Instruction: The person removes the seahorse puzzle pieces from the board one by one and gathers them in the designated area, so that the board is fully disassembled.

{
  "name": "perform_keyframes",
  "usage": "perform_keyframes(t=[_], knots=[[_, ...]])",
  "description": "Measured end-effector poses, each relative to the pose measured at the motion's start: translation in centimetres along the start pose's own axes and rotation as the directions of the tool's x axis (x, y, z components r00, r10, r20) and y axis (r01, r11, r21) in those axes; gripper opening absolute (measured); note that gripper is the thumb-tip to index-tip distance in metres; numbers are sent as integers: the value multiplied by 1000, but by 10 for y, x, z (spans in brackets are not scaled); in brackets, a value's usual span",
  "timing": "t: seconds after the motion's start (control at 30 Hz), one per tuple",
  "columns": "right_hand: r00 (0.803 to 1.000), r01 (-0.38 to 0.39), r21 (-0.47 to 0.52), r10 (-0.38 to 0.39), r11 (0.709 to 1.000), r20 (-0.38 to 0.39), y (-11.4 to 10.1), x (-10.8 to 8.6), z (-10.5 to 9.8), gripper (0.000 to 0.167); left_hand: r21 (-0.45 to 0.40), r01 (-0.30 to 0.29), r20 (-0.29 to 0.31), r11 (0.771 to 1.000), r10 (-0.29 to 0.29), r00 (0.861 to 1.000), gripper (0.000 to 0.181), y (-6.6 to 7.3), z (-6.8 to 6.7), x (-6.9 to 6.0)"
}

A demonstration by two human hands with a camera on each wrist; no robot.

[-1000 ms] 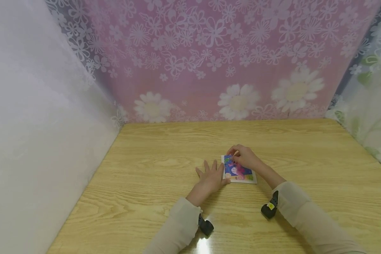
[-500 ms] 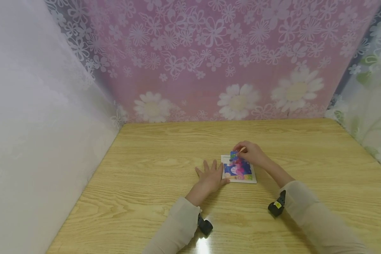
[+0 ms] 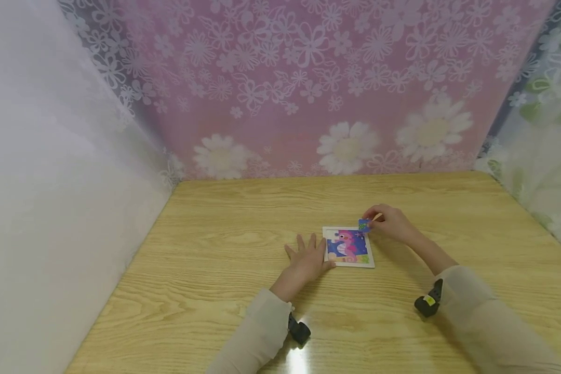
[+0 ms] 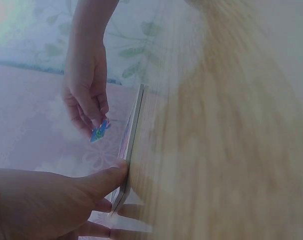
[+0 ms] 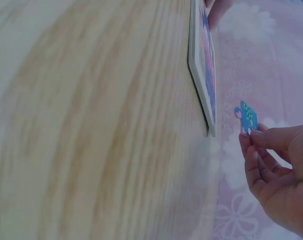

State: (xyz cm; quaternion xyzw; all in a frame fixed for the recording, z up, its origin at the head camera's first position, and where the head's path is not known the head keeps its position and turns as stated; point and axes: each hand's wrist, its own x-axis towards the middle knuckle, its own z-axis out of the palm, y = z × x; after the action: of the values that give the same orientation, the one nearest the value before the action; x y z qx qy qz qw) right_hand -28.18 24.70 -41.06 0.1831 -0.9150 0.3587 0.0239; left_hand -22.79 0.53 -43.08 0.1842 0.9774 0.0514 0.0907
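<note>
A white-framed jigsaw puzzle [image 3: 348, 265] with a pink seahorse picture lies flat on the table. Its upper left corner shows a pale gap where a piece is out. My right hand [image 3: 391, 224] pinches a small blue puzzle piece [image 3: 363, 225] with a green pattern between thumb and fingers, raised near the frame's upper right corner. In the right wrist view the piece [image 5: 247, 118] shows its rounded tab. Spread and straight, the fingers of my left hand [image 3: 306, 262] lie on the table, with the thumb [image 4: 111, 179] on the frame's near left edge.
The wood-grain table [image 3: 234, 223] runs back to a pink flowered curtain [image 3: 280, 93]. A pale wall [image 3: 65, 156] borders the left side, and a leafy-patterned curtain [image 3: 542, 156] the right. Each wrist wears a black camera.
My right hand has drawn the blue piece out of the puzzle's upper left corner, lifted it and carried it right. My left hand keeps its place on the frame.
</note>
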Motion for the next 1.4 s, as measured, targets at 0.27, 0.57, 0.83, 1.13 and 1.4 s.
perform_keyframes(t=[0.27,0.57,0.83,1.13,1.4], knots=[[1000,-29,-19,29,999,5,12,-9,-12,12,-21,-1,3,1000,1,1000,66,-1,2,2],[1000,-14,-22,14,1000,22,22,-19,-19,11,-38,-9,-12,999,8,1000,68,-4,11,9],[999,-26,-38,28,999,45,32,-23,-21,11,-19,-10,-4,1000,9,1000,66,-2,4,4],[996,-54,-64,58,996,61,40,-23,-21,11,-19,-6,0,1000,6,1000,68,-1,2,1],[996,-57,-95,63,994,58,42,-22,-21,10,-22,3,5,1000,-3,1000,68,-1,3,2]])
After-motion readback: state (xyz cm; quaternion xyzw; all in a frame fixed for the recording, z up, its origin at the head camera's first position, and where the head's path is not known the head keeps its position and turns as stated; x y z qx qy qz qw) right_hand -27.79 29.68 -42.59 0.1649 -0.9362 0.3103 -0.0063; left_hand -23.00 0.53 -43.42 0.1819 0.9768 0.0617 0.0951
